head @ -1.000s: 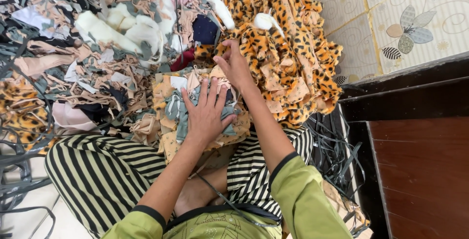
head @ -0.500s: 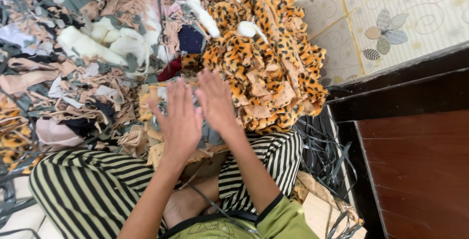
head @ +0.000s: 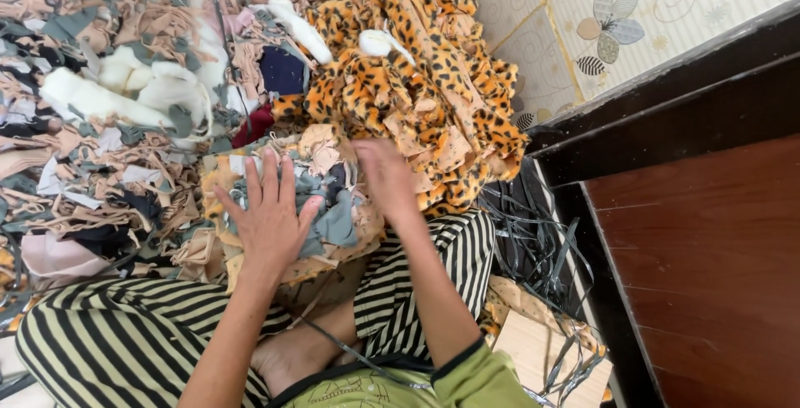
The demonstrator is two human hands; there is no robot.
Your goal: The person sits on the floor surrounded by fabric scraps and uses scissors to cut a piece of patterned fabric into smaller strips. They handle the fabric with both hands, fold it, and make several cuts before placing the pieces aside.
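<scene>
A floor [head: 667,8] of patterned tiles carries heaped fabric offcuts; the small stack of grey and tan scraps [head: 321,208] lies just beyond the striped knees. The left hand [head: 271,220] rests flat on the stack's left half, fingers spread and gripping nothing. The right hand [head: 385,179], blurred, touches its far right edge beside the leopard-print pile [head: 417,91]; its finger state cannot be determined.

Stack of fabric pieces [head: 333,216] on lap, under left hand [head: 271,216]; right hand [head: 385,179] beside it. Scrap heap [head: 125,108] left, fleece pile [head: 417,83] behind.
</scene>
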